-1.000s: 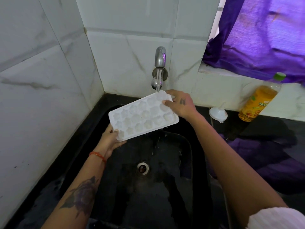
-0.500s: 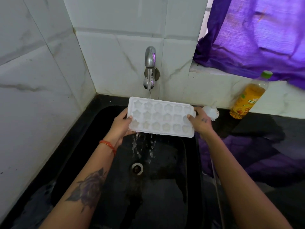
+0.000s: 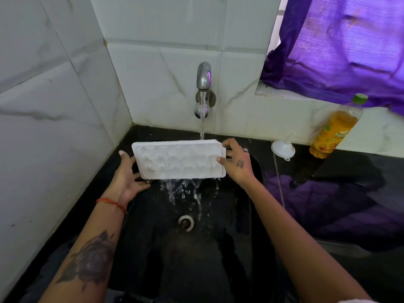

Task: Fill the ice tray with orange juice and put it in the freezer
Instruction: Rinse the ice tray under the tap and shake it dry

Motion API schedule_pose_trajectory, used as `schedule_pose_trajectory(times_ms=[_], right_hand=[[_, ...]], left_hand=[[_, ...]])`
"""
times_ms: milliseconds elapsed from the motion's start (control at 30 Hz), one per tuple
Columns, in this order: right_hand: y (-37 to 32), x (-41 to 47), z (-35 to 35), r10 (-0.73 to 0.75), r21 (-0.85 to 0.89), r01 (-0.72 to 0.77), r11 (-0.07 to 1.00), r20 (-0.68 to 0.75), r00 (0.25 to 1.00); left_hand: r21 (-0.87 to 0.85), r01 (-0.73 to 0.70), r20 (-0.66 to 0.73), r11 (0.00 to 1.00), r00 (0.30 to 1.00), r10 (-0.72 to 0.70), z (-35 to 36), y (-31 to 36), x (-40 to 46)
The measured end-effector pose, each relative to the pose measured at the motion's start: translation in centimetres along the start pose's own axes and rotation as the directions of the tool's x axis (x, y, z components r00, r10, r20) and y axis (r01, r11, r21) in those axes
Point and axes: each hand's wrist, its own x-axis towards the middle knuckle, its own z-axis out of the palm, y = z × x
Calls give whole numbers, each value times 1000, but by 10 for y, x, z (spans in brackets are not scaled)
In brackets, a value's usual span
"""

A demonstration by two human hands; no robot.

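Note:
A white ice tray (image 3: 179, 159) is held over the black sink (image 3: 153, 259), tipped toward me, under the running tap (image 3: 203, 77). Water streams onto its far edge and pours off its near edge into the basin. My left hand (image 3: 126, 178) holds the tray's left end, thumb up along the edge and fingers underneath. My right hand (image 3: 236, 160) grips the right end with thumb on top. An orange juice bottle (image 3: 334, 127) with a green cap leans against the wall ledge on the right counter.
A small white funnel (image 3: 283, 148) lies on the black counter between sink and bottle. A purple curtain (image 3: 338, 47) hangs over the ledge at upper right. White marble tiles wall the left and back. The drain (image 3: 185, 223) sits mid-basin.
The tray went from slanted with one corner under the tap to level between both hands, then tipped toward me; water now spills off its near edge.

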Motion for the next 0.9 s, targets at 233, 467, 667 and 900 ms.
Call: schedule_pose_trajectory(times_ms=[233, 467, 667, 900], right_hand=[[17, -23, -6, -81, 60, 82, 995, -24, 996], [50, -37, -20, 321, 595, -261, 760, 5, 947], [68, -36, -40, 510, 669, -355, 653, -41, 859], [57, -32, -66, 354, 604, -101, 790, -316, 880]], left_hand=[[-454, 188, 109, 871, 982, -155, 8, -20, -7], [-431, 64, 176, 900, 984, 14, 26, -40, -11], [-363, 69, 285, 929, 958, 40, 52, -48, -15], [-24, 102, 233, 994, 968, -94, 87, -52, -13]])
